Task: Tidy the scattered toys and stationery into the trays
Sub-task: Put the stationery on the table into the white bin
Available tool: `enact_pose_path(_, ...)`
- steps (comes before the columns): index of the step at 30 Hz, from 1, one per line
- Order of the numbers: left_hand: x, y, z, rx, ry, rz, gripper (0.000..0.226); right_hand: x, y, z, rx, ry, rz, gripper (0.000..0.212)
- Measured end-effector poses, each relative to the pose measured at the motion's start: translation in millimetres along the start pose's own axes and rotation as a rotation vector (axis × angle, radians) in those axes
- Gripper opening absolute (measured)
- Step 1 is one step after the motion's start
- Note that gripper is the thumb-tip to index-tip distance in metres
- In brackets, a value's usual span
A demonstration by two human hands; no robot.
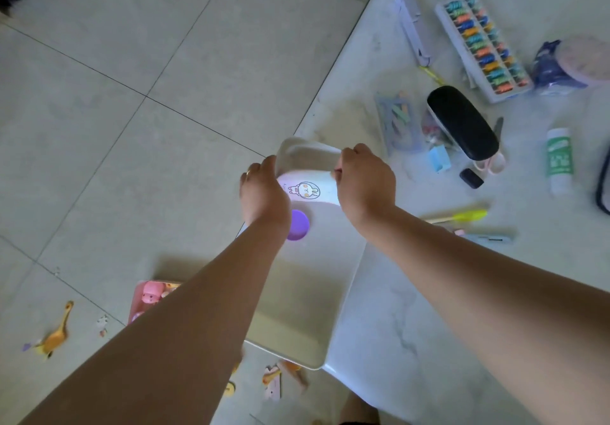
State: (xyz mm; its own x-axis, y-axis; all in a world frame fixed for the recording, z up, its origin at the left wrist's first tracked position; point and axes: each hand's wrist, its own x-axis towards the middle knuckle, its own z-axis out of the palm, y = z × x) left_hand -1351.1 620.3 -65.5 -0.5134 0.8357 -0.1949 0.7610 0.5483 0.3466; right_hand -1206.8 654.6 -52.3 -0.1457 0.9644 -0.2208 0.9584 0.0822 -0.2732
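Marble table: abacus, glasses case, glue stick, white tray.

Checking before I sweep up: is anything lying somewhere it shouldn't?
Yes. Several toys lie on the floor tiles, not the table: an orange dinosaur at lower left and small wooden pieces below the white tray.

Pink tray half hidden; black pouch cut off

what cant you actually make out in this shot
- Pink tray, head view: the left forearm covers most of it, so its contents stay uncertain.
- White box: left hand and right hand hide its ends.
- Dark pouch: cut off by the right edge.
- Glue stick: label too small to read.
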Motion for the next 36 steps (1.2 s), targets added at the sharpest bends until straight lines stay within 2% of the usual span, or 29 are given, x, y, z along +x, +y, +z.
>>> enact_pose_path(2,3,5,-1,-0.008,-0.009,0.008,0.065,1,-1,-1,-0.043,-0.004,0.013,0.013)
enact_pose_path(6,1,5,2,-0.003,-0.043,-0.002,0.066,1,5,-7,-0.096,-0.092,-0.035,0.044)
enact_pose_path(8,-4,6,4,-0.016,-0.018,-0.029,0.070,-1,4,-10,-0.125,-0.126,-0.076,0.054)
enact_pose_path(10,-11,11,2,0.019,0.094,0.001,0.071,-1,3,-13,-0.143,-0.178,-0.077,0.051)
enact_pose_path(12,-18,18,4,0.072,0.128,0.110,0.060,2,1,-17,-0.141,-0.233,-0.029,0.044)
enact_pose_path(15,-27,31,13,0.115,-0.110,0.249,0.046,7,1,-26,-0.150,-0.325,-0.018,0.033)
enact_pose_path(17,-29,38,20,0.114,-0.200,0.221,0.049,7,6,-29,-0.133,-0.359,-0.037,0.030)
enact_pose_path(19,-30,53,21,0.052,-0.196,0.134,0.052,6,19,-35,-0.049,-0.372,-0.043,0.032)
enact_pose_path(21,-32,66,19,0.010,-0.171,0.105,0.052,6,36,-42,0.075,-0.347,-0.048,0.033)
enact_pose_path(24,-32,86,15,-0.006,-0.127,0.133,0.054,8,72,-54,0.178,-0.188,-0.065,0.022)
enact_pose_path(28,-30,127,16,-0.095,-0.071,0.180,0.046,28,145,-67,0.181,-0.015,0.132,0.032)
enact_pose_path(31,-31,155,29,-0.133,-0.062,0.227,0.046,44,187,-62,0.113,-0.026,0.250,0.050)
enact_pose_path(36,-48,182,49,-0.211,-0.123,0.231,0.048,58,211,-36,0.061,-0.102,0.310,0.078)
